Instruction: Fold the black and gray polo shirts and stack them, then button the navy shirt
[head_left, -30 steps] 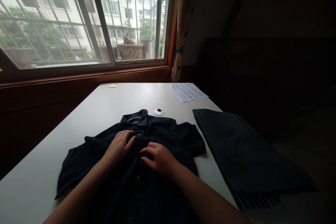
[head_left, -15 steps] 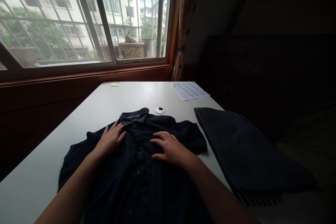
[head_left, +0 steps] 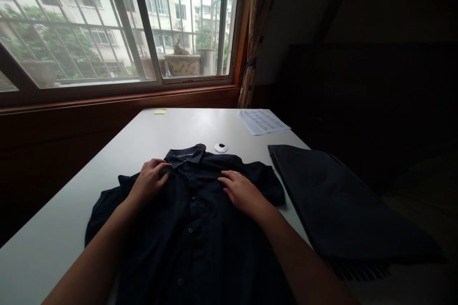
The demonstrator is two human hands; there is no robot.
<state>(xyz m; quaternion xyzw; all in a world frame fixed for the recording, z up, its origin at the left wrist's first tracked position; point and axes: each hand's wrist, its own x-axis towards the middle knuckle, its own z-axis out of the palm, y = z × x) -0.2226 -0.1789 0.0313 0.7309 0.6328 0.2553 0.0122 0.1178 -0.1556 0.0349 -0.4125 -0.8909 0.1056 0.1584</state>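
Note:
A dark navy short-sleeved button-up shirt [head_left: 198, 228] lies front up, its collar [head_left: 186, 156] toward the window. My left hand [head_left: 152, 178] rests at the shirt's left shoulder, beside the collar, with its fingers bent and its thumb apart from them. On the other side of the button line, my right hand [head_left: 243, 193] lies over the chest part with fingers stretched forward. Neither hand has any cloth visibly gripped. Both forearms cover parts of the shirt's lower body, and its hem is out of sight.
A folded dark cloth with a fringed-looking end [head_left: 343, 205] lies along the right side of the white table [head_left: 64, 214]. Beyond the collar sits a small round white disc with a black centre [head_left: 221, 147]. Printed papers [head_left: 263, 121] and a yellow note [head_left: 160, 111] lie near the far edge.
My left hand's fingers have gone from flat and spread to bent, near the collar. My right hand has shifted slightly right and away from the buttons. The view has turned a little left.

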